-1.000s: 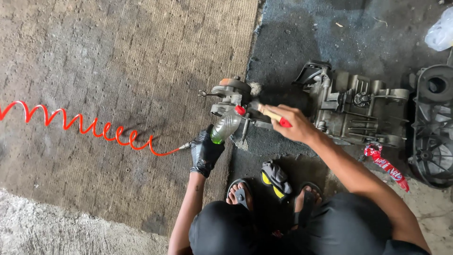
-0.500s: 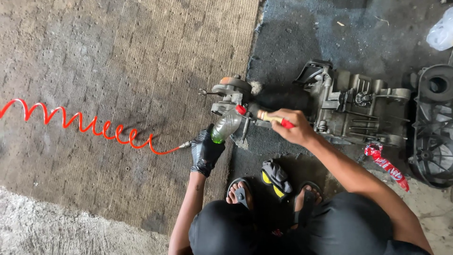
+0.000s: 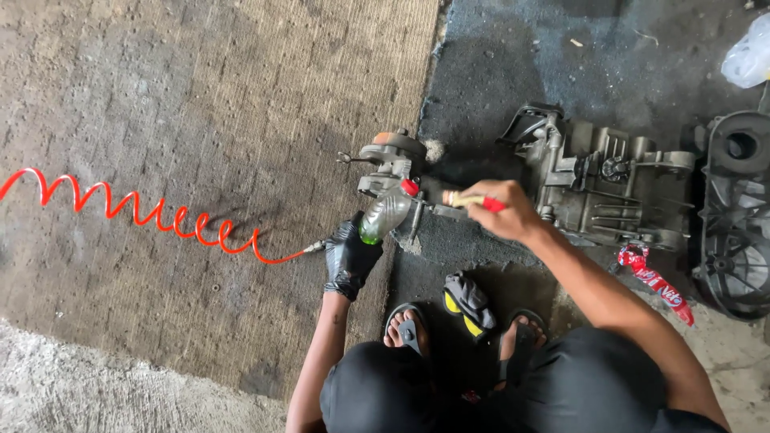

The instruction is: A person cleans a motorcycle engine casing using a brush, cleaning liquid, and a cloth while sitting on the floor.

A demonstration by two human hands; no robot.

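Observation:
My left hand [image 3: 351, 258], in a black glove, grips a small clear plastic bottle [image 3: 386, 215] with green liquid and a red cap, tilted against a grey metal engine part [image 3: 391, 157] on the floor. The metal end of a red coiled air hose [image 3: 160, 215] lies by this hand's knuckles. My bare right hand [image 3: 504, 212] is closed on a tool with a yellow and red handle [image 3: 468, 199]. Its tip points left at the same metal part.
A larger engine casing [image 3: 611, 186] lies to the right, with a black round cover [image 3: 736, 218] beyond it. A red wrapper [image 3: 656, 282] lies below the casing. A yellow-black cloth [image 3: 468, 301] sits between my sandalled feet, and a clear plastic bag [image 3: 749, 56] lies top right.
My right hand with the tool has edged slightly right. The left hand and bottle have stayed in place.

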